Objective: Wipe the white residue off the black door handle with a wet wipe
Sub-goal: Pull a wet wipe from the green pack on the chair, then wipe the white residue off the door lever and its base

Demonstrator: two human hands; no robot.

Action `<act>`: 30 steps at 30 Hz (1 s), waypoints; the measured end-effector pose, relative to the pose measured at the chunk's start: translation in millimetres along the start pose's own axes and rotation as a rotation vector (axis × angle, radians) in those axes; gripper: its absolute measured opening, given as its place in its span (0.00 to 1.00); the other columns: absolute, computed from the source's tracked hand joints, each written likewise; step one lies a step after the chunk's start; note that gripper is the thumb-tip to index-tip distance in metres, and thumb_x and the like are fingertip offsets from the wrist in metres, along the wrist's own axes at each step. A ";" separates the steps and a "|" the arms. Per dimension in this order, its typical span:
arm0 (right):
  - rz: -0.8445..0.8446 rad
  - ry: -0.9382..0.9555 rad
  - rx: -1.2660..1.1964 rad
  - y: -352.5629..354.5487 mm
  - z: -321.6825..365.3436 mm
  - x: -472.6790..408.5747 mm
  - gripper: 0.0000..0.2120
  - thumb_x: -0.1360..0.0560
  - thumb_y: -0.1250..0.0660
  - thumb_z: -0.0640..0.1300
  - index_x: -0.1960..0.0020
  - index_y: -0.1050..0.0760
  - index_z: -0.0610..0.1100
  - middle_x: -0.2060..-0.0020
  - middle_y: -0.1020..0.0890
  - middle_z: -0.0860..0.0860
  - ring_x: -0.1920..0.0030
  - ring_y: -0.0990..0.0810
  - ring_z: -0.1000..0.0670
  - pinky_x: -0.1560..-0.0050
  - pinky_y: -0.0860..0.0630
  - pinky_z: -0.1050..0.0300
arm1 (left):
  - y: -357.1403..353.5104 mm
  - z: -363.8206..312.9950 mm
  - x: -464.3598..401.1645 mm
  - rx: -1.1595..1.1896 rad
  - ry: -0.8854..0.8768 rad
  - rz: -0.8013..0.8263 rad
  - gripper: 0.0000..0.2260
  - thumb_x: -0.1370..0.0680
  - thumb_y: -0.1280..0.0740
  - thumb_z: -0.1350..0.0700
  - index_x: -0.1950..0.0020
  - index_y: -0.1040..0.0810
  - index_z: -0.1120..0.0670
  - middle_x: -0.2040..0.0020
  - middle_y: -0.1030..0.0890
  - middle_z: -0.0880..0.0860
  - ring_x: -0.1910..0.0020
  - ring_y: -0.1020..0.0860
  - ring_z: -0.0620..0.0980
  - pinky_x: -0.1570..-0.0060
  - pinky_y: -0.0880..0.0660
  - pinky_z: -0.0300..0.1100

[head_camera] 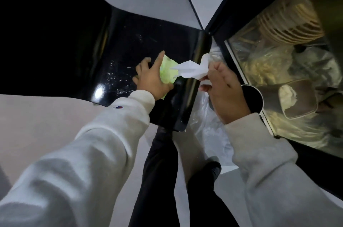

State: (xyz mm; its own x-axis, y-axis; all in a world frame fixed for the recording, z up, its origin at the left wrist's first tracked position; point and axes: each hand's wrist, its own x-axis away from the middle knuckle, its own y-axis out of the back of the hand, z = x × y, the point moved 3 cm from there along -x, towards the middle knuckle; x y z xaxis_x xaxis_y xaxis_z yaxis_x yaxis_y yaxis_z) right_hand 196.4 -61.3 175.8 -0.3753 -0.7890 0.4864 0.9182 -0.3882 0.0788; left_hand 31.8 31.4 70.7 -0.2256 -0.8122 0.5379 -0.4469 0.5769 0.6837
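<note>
A green wet-wipe packet (168, 72) lies on a glossy black tabletop (118, 59) marked with white smears. My left hand (151, 76) presses down on the packet, fingers spread over it. My right hand (222, 87) pinches a white wet wipe (191, 69), which stretches from the packet's opening towards that hand. The black door handle is not in sight.
To the right stands a black-framed glass door (278, 71) with bags and packets behind the glass. A round metal fitting (258, 97) sits on it by my right wrist. A clear plastic bag (209, 130) hangs below. My dark trouser legs and shoe (213, 169) are over pale floor.
</note>
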 end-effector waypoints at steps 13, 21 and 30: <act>-0.040 0.164 -0.568 234.5 98.7 172.7 0.04 0.26 0.42 0.39 0.60 0.32 0.42 0.58 0.24 0.39 0.60 0.23 0.46 0.65 0.26 0.57 | 27.7 -311.6 229.4 0.447 -0.619 0.532 0.16 0.25 0.30 0.57 0.37 0.19 0.55 0.53 0.20 0.52 0.50 0.20 0.47 0.40 0.25 0.44; -0.259 0.052 -0.961 358.5 67.4 274.5 0.06 0.23 0.34 0.37 0.47 0.25 0.39 0.50 0.22 0.38 0.54 0.19 0.40 0.52 0.18 0.47 | -58.8 -392.8 350.5 0.563 -0.559 0.730 0.19 0.28 0.28 0.63 0.38 0.20 0.53 0.59 0.20 0.53 0.57 0.23 0.53 0.50 0.27 0.49; -0.302 0.180 -0.969 415.1 79.1 335.9 0.25 0.26 0.32 0.27 0.33 0.28 0.43 0.43 0.25 0.39 0.47 0.20 0.43 0.51 0.19 0.47 | -96.7 -450.6 404.6 0.990 -0.457 0.655 0.14 0.21 0.35 0.70 0.43 0.18 0.55 0.55 0.22 0.58 0.58 0.25 0.52 0.54 0.25 0.44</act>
State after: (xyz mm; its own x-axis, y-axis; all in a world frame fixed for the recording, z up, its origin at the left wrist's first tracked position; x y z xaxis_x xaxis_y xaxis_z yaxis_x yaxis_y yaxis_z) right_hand 461.5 -449.8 440.8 -0.6601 -0.6232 0.4194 0.3156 -0.7367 -0.5981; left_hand 373.8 -314.1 444.4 -0.8367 -0.4702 0.2809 -0.5476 0.7294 -0.4100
